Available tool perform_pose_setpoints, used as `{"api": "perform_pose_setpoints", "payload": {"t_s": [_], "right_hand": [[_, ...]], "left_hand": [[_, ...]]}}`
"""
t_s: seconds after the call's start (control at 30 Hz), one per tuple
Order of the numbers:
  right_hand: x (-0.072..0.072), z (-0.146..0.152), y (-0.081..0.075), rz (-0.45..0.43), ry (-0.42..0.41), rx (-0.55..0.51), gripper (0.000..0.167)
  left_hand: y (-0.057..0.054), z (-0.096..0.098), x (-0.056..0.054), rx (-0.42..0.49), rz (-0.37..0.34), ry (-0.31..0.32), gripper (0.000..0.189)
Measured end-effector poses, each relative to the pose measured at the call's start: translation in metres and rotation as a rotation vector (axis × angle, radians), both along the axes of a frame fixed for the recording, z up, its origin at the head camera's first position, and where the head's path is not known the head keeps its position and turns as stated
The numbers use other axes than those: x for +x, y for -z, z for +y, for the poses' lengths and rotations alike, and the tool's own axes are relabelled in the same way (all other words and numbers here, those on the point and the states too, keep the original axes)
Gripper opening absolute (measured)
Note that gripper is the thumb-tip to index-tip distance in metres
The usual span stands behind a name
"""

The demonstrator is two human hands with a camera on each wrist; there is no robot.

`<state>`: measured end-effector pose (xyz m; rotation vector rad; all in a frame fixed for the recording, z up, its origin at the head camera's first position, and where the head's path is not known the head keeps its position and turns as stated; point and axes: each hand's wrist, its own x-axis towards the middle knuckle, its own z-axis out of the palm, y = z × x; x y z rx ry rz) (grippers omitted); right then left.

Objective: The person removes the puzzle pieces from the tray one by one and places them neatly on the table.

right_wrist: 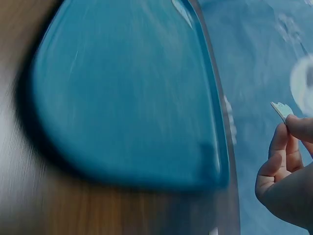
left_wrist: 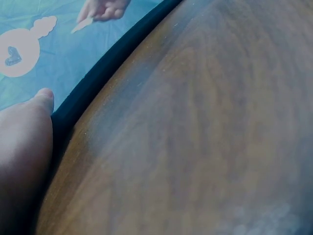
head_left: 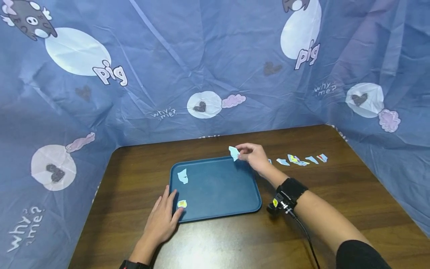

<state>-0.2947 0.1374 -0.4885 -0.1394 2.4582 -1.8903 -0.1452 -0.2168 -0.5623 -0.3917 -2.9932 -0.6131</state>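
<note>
A pale blue torn paper piece (head_left: 234, 153) is pinched between the thumb and fingers of my right hand (head_left: 254, 157), above the far right edge of the blue tray (head_left: 218, 188). In the right wrist view the same paper piece (right_wrist: 282, 110) sticks out from the fingertips. My left hand (head_left: 162, 217) lies with straight, spread fingers at the tray's left rim. Close to its thumb, a small piece with a yellow patch (head_left: 182, 203) lies on the tray. Another pale blue piece (head_left: 183, 176) rests in the tray's far left corner.
Right of the tray, several torn pieces lie in a row on the wooden table (head_left: 336, 201), among them a multicoloured one (head_left: 296, 160) and one with a red stripe (head_left: 322, 158). A blue printed cloth (head_left: 208, 56) hangs behind. A cable (head_left: 304, 228) trails from the right wrist camera.
</note>
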Motion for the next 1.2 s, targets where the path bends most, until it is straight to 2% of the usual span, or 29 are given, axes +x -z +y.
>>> {"api": "perform_pose_setpoints", "payload": {"t_s": [0.2, 0.4, 0.67, 0.97, 1.2], "right_hand": [[0.007, 0.068, 0.0, 0.027, 0.084, 0.034, 0.034], [0.012, 0.113, 0.004, 0.011, 0.141, 0.053, 0.036], [0.016, 0.154, 0.009, 0.026, 0.197, 0.093, 0.035], [0.021, 0.193, 0.012, 0.03, 0.283, 0.196, 0.032], [0.027, 0.223, 0.017, -0.013, 0.358, 0.3, 0.033]], "left_hand": [[0.002, 0.0, 0.0, 0.005, 0.023, 0.011, 0.066], [0.001, -0.003, 0.0, -0.004, 0.016, 0.005, 0.066], [-0.001, 0.0, 0.001, 0.0, 0.012, 0.004, 0.066], [0.001, 0.0, 0.001, -0.01, 0.006, -0.005, 0.066], [0.004, 0.001, 0.001, 0.005, 0.065, 0.011, 0.064]]}}
